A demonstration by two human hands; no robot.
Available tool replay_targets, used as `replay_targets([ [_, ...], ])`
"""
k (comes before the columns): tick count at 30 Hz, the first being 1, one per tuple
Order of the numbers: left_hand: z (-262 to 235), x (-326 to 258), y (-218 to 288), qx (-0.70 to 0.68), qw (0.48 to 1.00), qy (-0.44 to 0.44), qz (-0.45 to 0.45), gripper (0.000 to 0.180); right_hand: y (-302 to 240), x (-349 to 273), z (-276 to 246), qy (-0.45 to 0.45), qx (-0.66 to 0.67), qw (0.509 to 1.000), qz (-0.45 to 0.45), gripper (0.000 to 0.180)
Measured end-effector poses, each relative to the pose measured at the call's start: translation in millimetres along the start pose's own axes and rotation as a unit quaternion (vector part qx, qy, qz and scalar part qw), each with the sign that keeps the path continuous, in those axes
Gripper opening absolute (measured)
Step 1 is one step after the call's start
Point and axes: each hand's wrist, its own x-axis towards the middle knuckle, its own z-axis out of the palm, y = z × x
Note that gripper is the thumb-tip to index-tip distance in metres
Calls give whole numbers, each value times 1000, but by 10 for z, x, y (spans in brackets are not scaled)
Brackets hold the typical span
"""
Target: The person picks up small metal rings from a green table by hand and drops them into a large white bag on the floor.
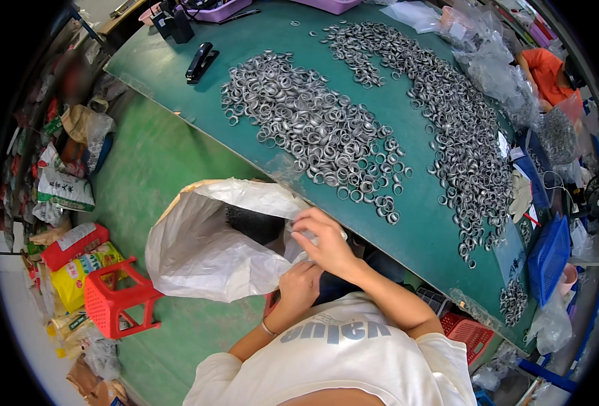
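A large white woven sack (205, 250) stands open on the floor beside the green table (414, 230). My right hand (326, 240) grips the sack's rim at its mouth, together with a piece of clear plastic. Just below it, my left hand (298, 285) holds the sack's lower edge. Inside the sack something dark shows. On the table lie two broad heaps of small metal rings, one in the middle (313, 125) and one curving along the right (448, 122).
A black stapler (201, 62) lies at the table's far left. A red plastic stool (113, 298) stands on the green floor by bags and packets. A blue basket (548, 254) and clear bags line the table's right end, where another person in orange (546, 71) sits.
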Motion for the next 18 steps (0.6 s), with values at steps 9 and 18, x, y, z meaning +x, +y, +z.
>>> replay_targets([
  [9,-1,-34,3,-8,1000,-4,-29,15,-76,176,-742,198,-110,972,59,13],
  [18,-24,4,22,-14,1000,-2,-14,14,353,188,-1009,203,-218,954,23,10],
])
